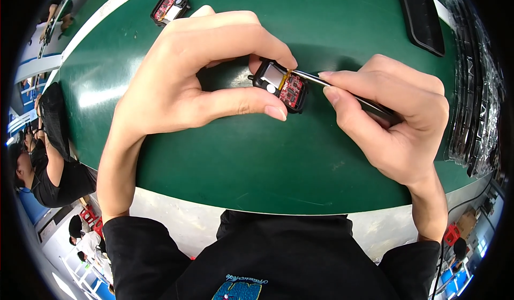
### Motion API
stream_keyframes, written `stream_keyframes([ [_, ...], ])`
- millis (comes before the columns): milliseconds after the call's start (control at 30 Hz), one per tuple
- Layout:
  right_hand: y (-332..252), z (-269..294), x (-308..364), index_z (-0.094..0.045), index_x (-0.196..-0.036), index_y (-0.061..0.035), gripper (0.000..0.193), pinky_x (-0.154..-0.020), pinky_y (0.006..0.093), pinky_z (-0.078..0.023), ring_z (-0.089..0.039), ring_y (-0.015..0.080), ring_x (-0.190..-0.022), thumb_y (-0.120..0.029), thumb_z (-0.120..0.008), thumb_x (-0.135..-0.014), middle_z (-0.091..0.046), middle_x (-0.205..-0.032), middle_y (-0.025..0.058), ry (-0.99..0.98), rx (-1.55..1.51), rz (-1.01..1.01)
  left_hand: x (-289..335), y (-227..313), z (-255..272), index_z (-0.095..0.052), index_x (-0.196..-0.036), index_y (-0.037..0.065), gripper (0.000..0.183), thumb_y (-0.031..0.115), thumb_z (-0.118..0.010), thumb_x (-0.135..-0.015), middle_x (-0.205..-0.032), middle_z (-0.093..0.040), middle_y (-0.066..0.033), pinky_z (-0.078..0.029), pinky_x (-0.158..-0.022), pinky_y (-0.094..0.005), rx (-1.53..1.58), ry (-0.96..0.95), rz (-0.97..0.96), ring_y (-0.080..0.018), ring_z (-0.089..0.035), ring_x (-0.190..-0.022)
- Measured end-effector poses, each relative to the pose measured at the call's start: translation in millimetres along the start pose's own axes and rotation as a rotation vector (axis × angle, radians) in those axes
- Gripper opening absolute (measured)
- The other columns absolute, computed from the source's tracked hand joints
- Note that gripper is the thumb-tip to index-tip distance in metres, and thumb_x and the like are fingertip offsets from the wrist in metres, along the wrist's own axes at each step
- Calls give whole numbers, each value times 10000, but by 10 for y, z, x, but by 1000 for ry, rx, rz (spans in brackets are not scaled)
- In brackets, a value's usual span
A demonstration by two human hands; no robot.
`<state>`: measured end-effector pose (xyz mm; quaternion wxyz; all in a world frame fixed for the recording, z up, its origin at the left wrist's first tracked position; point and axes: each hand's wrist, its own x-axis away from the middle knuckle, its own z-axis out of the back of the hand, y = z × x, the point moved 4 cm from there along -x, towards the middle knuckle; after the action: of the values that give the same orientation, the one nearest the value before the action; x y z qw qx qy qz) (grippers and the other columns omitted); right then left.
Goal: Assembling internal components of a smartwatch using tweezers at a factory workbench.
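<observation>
My left hand curves around the open device, thumb at its near edge and index fingertip by its far edge, so the small black case sits in a loose pinch with the other fingers curled behind. My right hand is to the right of the open device, thumb and forefinger closed on a slim metal tool, held like a pen; I cannot tell whether it is a pair of tweezers. The left hand is the nearer one, touching the case, while the right reaches it only through the tool. The open device lies face up, its long axis slanting from far left to near right, grey battery at the far-left end and red circuit board at the near-right end. The tool points leftward and slightly away from me, its tip at the far side by a yellow strip between these two; whether it touches I cannot tell. Beyond the open device and well to its left lies a second open case; far to its right are a black slab and, nearer me, stacked black trays in clear plastic.
</observation>
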<state>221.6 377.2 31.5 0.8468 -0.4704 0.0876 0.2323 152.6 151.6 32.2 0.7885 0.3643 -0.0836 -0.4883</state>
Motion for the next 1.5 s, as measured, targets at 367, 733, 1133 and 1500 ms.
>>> stream_keyframes([
  [367, -12, 6, 11, -837, -993, 48, 207, -491, 260, -359, -544, 93, -537, 107, -786, -801, -655, -659, 49, 8, 52, 60, -24, 46, 16, -815, -1130, 49, 579, 403, -977, -700, -957, -753, -37, -386, -698, -298, -58, -24, 25, -156, -594, -757],
  [733, -71, 195, 16, -810, -1149, 61, 218, -568, 221, -368, -567, 56, -658, 61, -786, -932, -699, -798, 52, 103, 52, -38, -12, 94, -19, -788, -1206, 58, 601, 276, -991, -684, -901, -703, -13, -373, -741, -302, -58, 8, 67, -154, -591, -769],
  [1133, -59, -27, 16, -749, -1140, -11, 371, -607, 394, -521, -670, 241, -689, -210, -865, -850, -650, -944, 79, 43, 75, 29, 21, 132, -22, -728, -1416, 124, 832, 207, -1010, -638, -969, -653, 17, -373, -703, -293, 32, 54, 145, -136, -437, -790],
  [1500, -280, 165, 33, -738, -1082, -28, 390, -612, 373, -555, -726, 256, -743, -219, -900, -784, -668, -984, 65, 11, 208, 9, -44, 221, 80, -699, -1412, 95, 745, 99, -905, -696, -1072, -711, 4, -428, -759, -283, 217, -18, 223, -126, -447, -753],
])
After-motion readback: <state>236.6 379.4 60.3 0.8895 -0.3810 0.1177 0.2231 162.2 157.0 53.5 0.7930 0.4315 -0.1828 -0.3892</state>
